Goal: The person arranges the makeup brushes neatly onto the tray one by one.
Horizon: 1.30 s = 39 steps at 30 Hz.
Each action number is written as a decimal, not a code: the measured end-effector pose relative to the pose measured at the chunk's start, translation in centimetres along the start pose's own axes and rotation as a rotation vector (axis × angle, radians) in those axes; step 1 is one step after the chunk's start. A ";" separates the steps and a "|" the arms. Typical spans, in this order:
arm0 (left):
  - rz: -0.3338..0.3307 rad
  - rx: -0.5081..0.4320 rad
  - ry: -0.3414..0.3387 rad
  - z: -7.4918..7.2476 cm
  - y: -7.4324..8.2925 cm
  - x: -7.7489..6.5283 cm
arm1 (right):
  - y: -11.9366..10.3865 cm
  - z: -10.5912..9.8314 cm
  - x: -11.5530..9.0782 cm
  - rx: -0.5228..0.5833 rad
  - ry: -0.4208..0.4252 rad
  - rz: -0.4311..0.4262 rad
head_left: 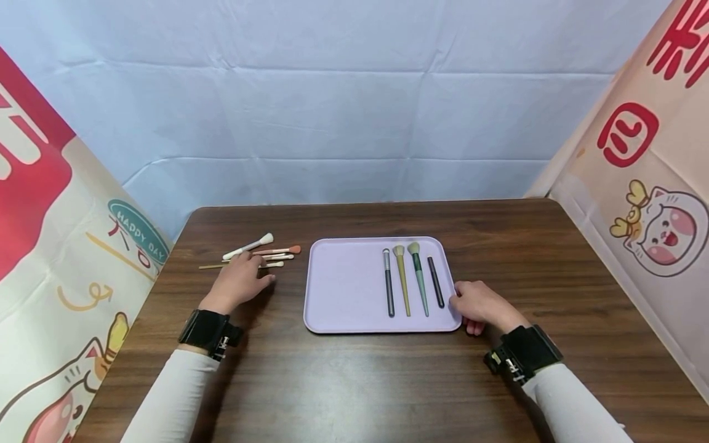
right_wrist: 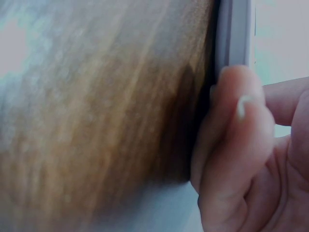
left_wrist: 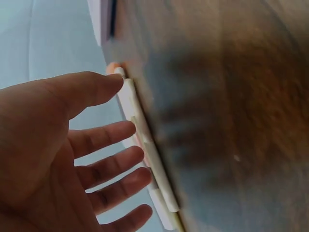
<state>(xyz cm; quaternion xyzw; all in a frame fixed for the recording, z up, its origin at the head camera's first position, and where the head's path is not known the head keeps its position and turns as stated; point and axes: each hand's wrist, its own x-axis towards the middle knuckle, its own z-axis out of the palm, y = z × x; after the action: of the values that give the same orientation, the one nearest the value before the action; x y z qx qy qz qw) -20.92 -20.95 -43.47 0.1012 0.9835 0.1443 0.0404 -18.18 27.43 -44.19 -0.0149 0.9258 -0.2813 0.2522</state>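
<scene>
Well, head view: the right hand (head_left: 477, 303) grips a lilac rectangular tray (head_left: 343, 286) bearing four black or greenish brushes (head_left: 402, 280); left wrist: the left hand (left_wrist: 91, 150) relaxed by slim cream brushes (left_wrist: 161, 174) on wooden counter (left_wrist: 251, 145); right wrist: curled fingers (right_wrist: 236, 145) touch tray

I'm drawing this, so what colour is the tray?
The tray is pale purple, like lilac; the head view shows it best.
</scene>
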 end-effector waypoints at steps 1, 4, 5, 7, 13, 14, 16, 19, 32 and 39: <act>0.003 0.004 -0.004 0.1 -0.1 0.0 | 0.0 0.0 0.0 0.001 0.000 0.001; 0.012 0.012 -0.008 0.3 -0.4 0.0 | -0.1 0.0 -0.1 0.002 -0.001 0.005; 0.018 0.017 -0.007 0.4 -0.5 0.0 | -0.1 0.0 -0.1 0.003 -0.001 0.005; 0.019 0.020 -0.005 0.5 -0.7 0.1 | -0.1 0.0 -0.2 0.003 -0.002 0.002; 0.007 0.048 0.031 0.9 -1.0 0.4 | -0.1 0.1 -0.1 0.004 -0.001 0.005; 0.019 0.065 0.056 1.0 -1.0 0.4 | -0.1 0.1 -0.1 0.005 -0.001 0.007; 0.062 0.100 0.123 1.2 -1.2 0.6 | -0.2 0.1 -0.1 0.006 0.001 0.008; 0.124 0.139 0.228 1.3 -1.3 0.6 | -0.2 0.2 -0.1 0.008 0.002 0.004; 0.139 0.110 0.216 1.1 -2.2 0.8 | -0.4 0.0 -0.3 0.012 0.006 0.002; 0.112 0.088 0.171 1.0 -1.5 0.9 | -0.3 -0.1 -0.2 0.008 0.004 0.006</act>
<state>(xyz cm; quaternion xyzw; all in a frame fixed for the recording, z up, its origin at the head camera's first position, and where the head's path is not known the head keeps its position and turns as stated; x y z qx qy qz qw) -21.92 -21.87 -44.85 0.1448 0.9816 0.1110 -0.0563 -18.06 27.25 -43.87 -0.0103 0.9252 -0.2841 0.2512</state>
